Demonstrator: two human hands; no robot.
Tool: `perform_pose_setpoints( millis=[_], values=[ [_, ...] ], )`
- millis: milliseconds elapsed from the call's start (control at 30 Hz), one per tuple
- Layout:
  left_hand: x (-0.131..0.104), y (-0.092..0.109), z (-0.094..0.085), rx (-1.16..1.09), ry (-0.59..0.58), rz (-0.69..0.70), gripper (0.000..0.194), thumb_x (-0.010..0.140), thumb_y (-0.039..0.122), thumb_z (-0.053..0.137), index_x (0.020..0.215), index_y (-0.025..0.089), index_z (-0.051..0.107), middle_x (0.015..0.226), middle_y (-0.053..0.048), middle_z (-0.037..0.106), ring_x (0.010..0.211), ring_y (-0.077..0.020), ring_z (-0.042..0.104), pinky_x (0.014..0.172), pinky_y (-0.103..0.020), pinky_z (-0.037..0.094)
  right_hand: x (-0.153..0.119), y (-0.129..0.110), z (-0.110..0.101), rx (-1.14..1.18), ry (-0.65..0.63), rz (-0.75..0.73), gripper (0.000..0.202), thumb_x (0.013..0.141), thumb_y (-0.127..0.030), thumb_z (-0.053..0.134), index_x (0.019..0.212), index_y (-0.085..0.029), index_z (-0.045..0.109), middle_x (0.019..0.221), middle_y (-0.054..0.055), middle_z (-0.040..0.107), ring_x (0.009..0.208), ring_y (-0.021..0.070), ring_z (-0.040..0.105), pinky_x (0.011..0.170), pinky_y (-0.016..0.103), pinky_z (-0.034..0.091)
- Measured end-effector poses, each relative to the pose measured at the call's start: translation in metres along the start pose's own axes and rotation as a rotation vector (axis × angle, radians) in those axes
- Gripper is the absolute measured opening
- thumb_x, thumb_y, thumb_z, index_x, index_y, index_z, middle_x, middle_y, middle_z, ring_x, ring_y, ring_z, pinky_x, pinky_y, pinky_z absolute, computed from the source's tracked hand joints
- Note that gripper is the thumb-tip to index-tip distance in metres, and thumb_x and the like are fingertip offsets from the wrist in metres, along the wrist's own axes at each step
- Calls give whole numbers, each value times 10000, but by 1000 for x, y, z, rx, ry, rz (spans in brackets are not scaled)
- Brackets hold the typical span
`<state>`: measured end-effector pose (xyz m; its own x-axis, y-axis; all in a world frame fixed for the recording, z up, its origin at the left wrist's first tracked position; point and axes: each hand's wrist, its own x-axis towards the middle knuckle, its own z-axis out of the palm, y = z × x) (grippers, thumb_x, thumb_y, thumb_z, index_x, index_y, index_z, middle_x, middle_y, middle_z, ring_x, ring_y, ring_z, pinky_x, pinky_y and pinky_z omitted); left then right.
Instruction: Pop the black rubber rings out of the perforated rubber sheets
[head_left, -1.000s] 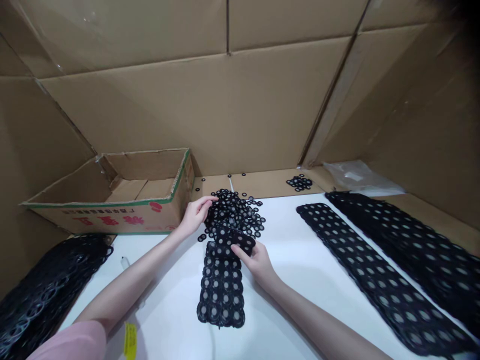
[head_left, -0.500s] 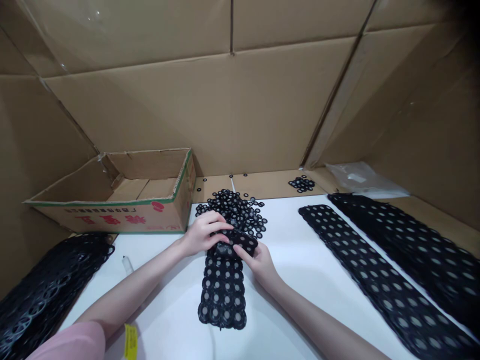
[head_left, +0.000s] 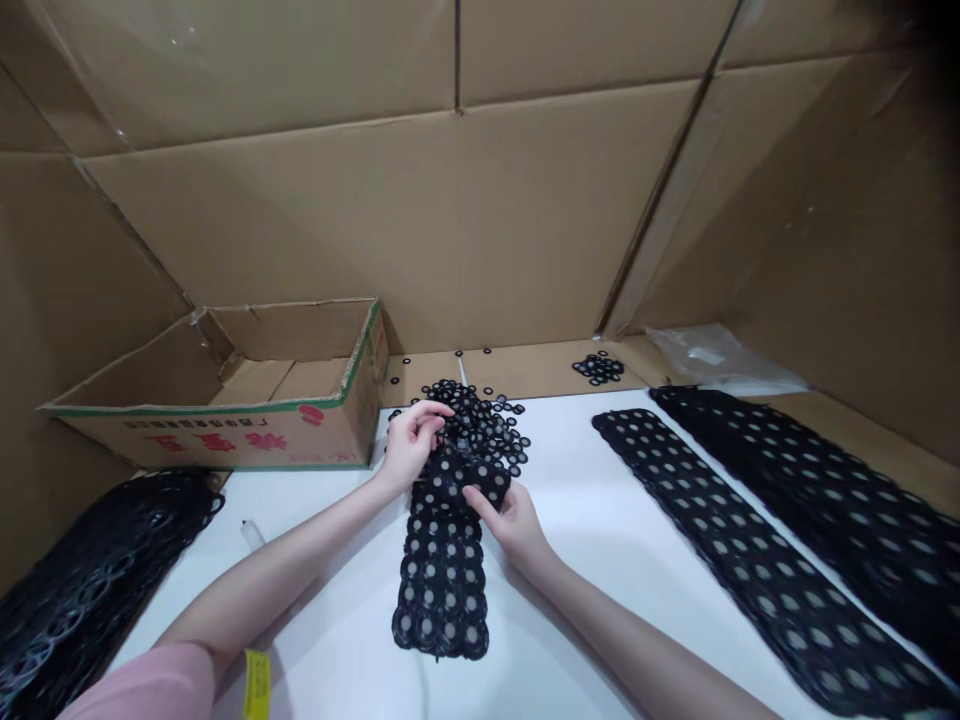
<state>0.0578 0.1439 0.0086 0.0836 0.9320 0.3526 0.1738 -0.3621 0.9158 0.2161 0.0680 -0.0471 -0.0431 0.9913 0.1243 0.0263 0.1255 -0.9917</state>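
Note:
A black lace strip with rows of pale round dots [head_left: 441,590] lies on the white table in the middle. Its far end is raised and folded, and my right hand [head_left: 517,520] grips that end at its right side, thumb on top. My left hand [head_left: 412,440] is over the left edge of a pile of small black rings [head_left: 484,425], just beyond the strip. Its thumb and forefinger are close together; whatever may be between them is too small to make out.
An open cardboard box [head_left: 247,435] stands at the back left, with black openwork pieces [head_left: 112,570] before it. Dotted black strips [head_left: 735,530] lie at the right. A plastic bag [head_left: 720,358], a small ring heap [head_left: 598,368], a white pen-like item [head_left: 252,534] and a yellow label [head_left: 257,685] also show.
My left hand has let go of the strip's folded end and moved up to the ring pile. My right hand still holds the strip, whose raised part now lies more open.

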Motion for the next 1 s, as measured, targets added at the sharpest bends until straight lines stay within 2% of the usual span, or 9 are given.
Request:
perform_pose_setpoints(
  millis=[133, 233, 367, 500, 667, 733, 800, 900, 1000],
  values=[
    [33, 0, 4, -22, 167, 46, 202, 881, 236, 493, 904, 134, 666, 572, 12, 575, 497, -86, 512, 508, -174, 396, -3, 2, -2, -9, -53, 5, 272, 752, -421, 679, 783, -159, 616, 790, 77, 696, 755, 226, 626, 696, 328, 495],
    [53, -5, 4, 125, 41, 142, 198, 882, 231, 502, 923, 161, 682, 748, -26, 664, 623, -116, 604, 622, -217, 466, -3, 0, -4, 61, 9, 68, 316, 747, -454, 680, 814, -153, 613, 823, 87, 702, 772, 230, 631, 715, 343, 503],
    [62, -9, 8, 377, -147, 274, 170, 856, 185, 550, 918, 201, 708, 1010, -45, 698, 963, -188, 637, 885, -316, 476, 0, -1, -7, 81, 33, 79, 332, 751, -464, 680, 824, -145, 623, 847, 94, 705, 786, 233, 626, 727, 357, 506],
    [66, -4, 11, 342, -112, 268, 198, 894, 229, 516, 941, 183, 703, 1052, -66, 697, 1016, -198, 629, 908, -333, 477, 0, -3, -6, 94, 33, 82, 350, 738, -472, 689, 836, -141, 636, 860, 96, 710, 790, 236, 628, 736, 367, 511],
    [74, 21, 23, 181, -98, 266, 189, 879, 226, 539, 934, 146, 702, 985, -83, 705, 925, -185, 645, 837, -295, 496, -1, -5, -5, 120, 58, 100, 350, 733, -477, 694, 812, -141, 636, 842, 96, 714, 785, 238, 632, 722, 368, 518],
    [73, 36, 30, 114, -175, 247, 193, 882, 230, 540, 935, 130, 696, 924, -83, 713, 849, -173, 656, 792, -279, 504, 1, -5, -7, 136, 82, 106, 359, 723, -484, 702, 819, -143, 646, 862, 103, 720, 799, 246, 639, 730, 377, 524],
    [69, 50, 36, 111, -327, 270, 198, 891, 233, 534, 946, 127, 693, 895, -77, 716, 823, -164, 659, 772, -264, 502, 4, -5, -10, 154, 126, 106, 382, 702, -492, 718, 846, -143, 659, 903, 113, 725, 828, 257, 645, 752, 388, 527],
    [56, 66, 39, 201, -571, 398, 209, 917, 219, 506, 980, 141, 690, 917, -64, 716, 844, -153, 658, 787, -249, 486, 12, -5, -17, 165, 194, 106, 399, 692, -503, 721, 839, -137, 658, 879, 110, 721, 802, 250, 643, 727, 372, 526],
    [43, 69, 35, 329, -703, 533, 220, 934, 202, 479, 1009, 154, 681, 941, -59, 710, 868, -150, 651, 811, -252, 470, 17, -5, -22, 153, 226, 117, 399, 698, -518, 709, 773, -135, 628, 749, 76, 690, 684, 210, 609, 612, 320, 502]
  ],
)
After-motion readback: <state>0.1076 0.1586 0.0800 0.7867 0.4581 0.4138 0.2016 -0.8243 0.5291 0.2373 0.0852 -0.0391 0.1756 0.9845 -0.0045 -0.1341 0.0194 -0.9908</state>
